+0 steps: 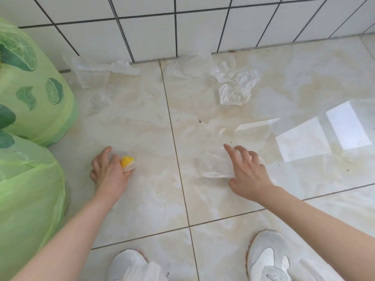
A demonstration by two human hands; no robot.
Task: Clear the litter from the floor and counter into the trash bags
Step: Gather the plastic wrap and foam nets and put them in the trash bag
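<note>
Low over glossy beige floor tiles (203,199), left hand (110,173) grips a yellow-cored wad (127,162), right hand (246,173) spread.

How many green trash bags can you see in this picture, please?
2, both at the left edge: one printed green trash bag near the tiled wall, one plainer green bag closer, beside the left arm. Others may lie out of frame.
</note>
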